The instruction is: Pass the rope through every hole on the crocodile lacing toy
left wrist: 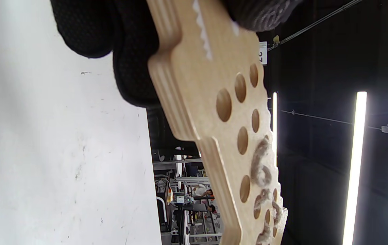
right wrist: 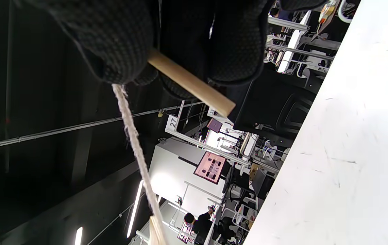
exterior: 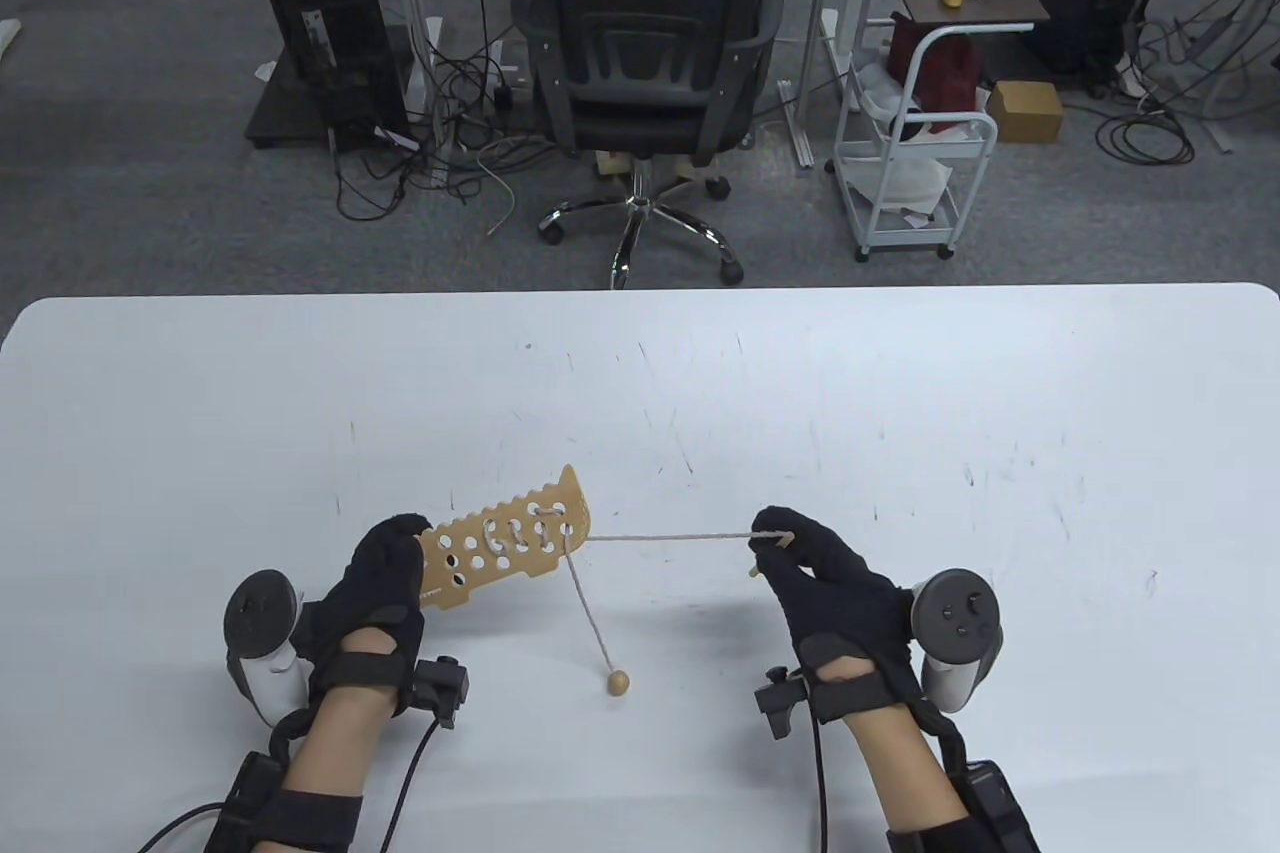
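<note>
Forearms and strapped-on trackers sit closest at the bottom edge of the table view. Left hand (exterior: 385, 573) grips the tail end of the crocodile toy (exterior: 510, 543), fingers curled round it, holding it above the white table (exterior: 900, 413), tilted up toward the far end. Right hand (exterior: 815, 573) pinches the wooden needle (right wrist: 190, 83) where the rope (exterior: 670, 538) joins it, pulling the rope taut, level, well apart from the toy.

Progress, my read: partly done. Holes at the far end of the toy carry rope loops; the left wrist view shows fuzzy rope in the far holes and several holes nearer the hand still bare. Roughly half left, exact count unclear.

Toy: flat light plywood, jagged edge along the top, rows of round holes. Rope: pale, frayed-looking. Its other end hangs down from the toy to a wooden bead (exterior: 618, 683), which seems to rest on the table.

Next likely: feed needle through the nearest bare hole.
</note>
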